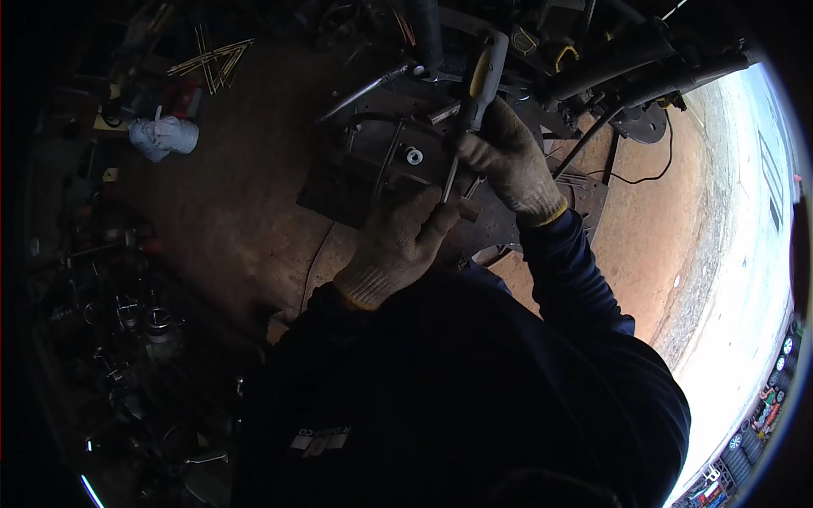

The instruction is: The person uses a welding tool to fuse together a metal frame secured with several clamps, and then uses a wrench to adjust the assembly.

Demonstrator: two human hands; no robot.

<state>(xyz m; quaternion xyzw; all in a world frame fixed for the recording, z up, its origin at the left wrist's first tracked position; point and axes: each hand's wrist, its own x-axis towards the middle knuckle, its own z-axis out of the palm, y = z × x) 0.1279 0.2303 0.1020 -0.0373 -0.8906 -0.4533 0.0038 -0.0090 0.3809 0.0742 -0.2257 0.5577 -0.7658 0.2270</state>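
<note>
My right hand (517, 161), in a tan knit glove, is closed round a long tool (489, 72) with a grey and tan handle. Its thin metal shaft slants down toward my left hand (385, 245), gloved the same way. The left fingers are bent together at the shaft's lower end, beside a small brown metal block (467, 211). What they pinch is hidden. Both hands are over a dark metal work table (334, 190). A shiny ring-shaped metal part (413, 156) lies just beyond the left hand, near thin rods.
A metal bar (366, 91) lies at the table's far left. Dark tubes (610, 72) crowd the far right. Yellow rods (216, 59) and a whitish bundle (163, 135) lie at the far left. Dark machine parts (127, 339) fill the near left. Bright ground (720, 254) shows to the right.
</note>
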